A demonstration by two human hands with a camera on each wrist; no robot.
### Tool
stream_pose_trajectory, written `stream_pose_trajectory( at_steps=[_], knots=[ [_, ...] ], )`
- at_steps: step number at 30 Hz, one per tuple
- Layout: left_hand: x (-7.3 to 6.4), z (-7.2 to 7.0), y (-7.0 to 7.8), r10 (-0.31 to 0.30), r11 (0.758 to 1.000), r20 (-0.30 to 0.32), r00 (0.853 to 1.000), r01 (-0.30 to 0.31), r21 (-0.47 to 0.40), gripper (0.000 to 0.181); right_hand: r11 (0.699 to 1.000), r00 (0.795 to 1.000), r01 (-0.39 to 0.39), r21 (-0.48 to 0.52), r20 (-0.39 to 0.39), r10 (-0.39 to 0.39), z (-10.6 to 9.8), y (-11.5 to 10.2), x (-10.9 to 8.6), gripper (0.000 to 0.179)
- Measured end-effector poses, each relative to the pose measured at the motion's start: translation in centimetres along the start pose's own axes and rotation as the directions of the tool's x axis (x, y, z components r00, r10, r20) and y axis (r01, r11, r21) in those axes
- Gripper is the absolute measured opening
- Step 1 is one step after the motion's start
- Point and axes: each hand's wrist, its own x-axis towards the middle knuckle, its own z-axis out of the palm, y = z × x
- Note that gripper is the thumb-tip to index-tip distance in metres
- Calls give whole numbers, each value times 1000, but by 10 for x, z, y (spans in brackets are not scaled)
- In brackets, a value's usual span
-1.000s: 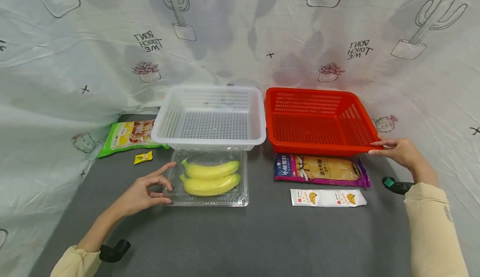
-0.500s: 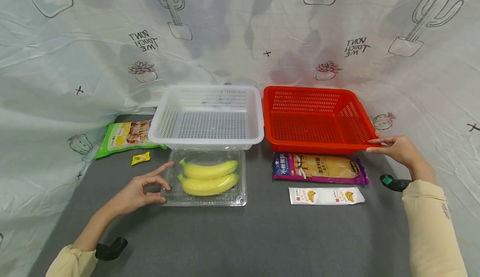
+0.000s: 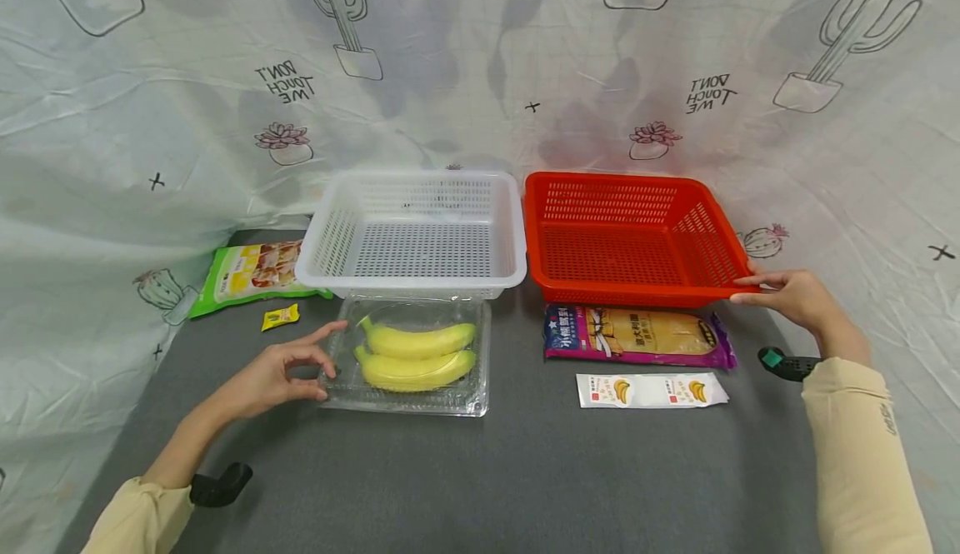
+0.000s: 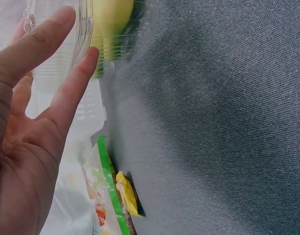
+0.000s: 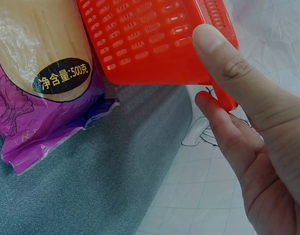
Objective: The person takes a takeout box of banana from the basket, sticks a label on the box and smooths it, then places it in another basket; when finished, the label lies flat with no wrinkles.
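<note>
At the left side of a clear plastic clamshell box (image 3: pixel 420 401), my left hand (image 3: pixel 262 379) holds the box's edge between thumb and fingers. Two yellow bananas (image 3: pixel 420 371) lie inside it. In the left wrist view the thumb (image 4: pixel 42 41) overlaps the clear wall. My right hand (image 3: pixel 802 302) grips the near right corner of a red plastic basket (image 3: pixel 611 296). From the right wrist view, its thumb (image 5: pixel 228 58) presses on the rim, with a finger underneath. The red basket holds nothing visible.
A white basket (image 3: pixel 412 282) stands beside the red one, behind the box. A green food bag (image 3: pixel 251 275) and a small yellow packet (image 3: pixel 281 317) lie at left. A purple noodle pack (image 3: pixel 637 336) and a white banana-print wrapper (image 3: pixel 652 391) lie before the red basket. Patterned sheeting (image 3: pixel 450 79) surrounds the table.
The clear box has turned slightly, its near left corner now higher in view than its near right one. Both hands keep their places on the box and the red basket; the head view shifted a little.
</note>
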Motion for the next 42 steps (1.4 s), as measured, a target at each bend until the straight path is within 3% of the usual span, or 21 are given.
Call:
stream_pose_trajectory(
  at_steps=[6,13,21,25,30,33,34,36,37,39,41,42],
  knots=[
    [-1,0,1,-11,1000,-3,1000,11,-21,22,999,1000,-31,22,0,31,1,1,-2,83],
    [-3,2,0,-29,999,-21,999,28,-46,23,1000,1000,2,22,0,-2,0,-1,-2,80],
    [-7,10,8,-44,987,-132,990,63,150,37,990,992,126,-66,25,-124,-5,-8,-5,69],
    [-5,22,18,-6,987,-242,970,44,152,39,983,984,175,-49,-14,-176,0,-7,-11,71],
    [15,47,39,78,996,-372,925,-58,64,35,986,965,157,60,-222,-140,13,1,-28,72],
    [33,65,53,46,996,-423,905,-73,-48,32,973,945,145,181,-318,-81,23,0,-40,66],
    [40,72,56,23,993,-432,902,-71,-96,32,958,938,154,240,-342,-64,26,-1,-43,63],
    [54,86,63,-19,979,-436,900,-73,-192,31,891,933,192,411,-357,-36,34,-3,-50,58],
    [61,94,66,-37,968,-430,902,-75,-240,32,839,934,215,499,-356,-28,39,-5,-54,56],
    [75,109,72,-52,945,-405,913,-87,-317,33,696,939,271,665,-341,-40,49,-6,-61,52],
    [89,124,77,-42,923,-368,929,-105,-371,34,564,943,304,768,-325,-67,60,-7,-68,46],
    [95,132,80,-34,917,-347,937,-109,-384,34,524,943,319,790,-322,-89,66,-8,-71,44]
  ],
)
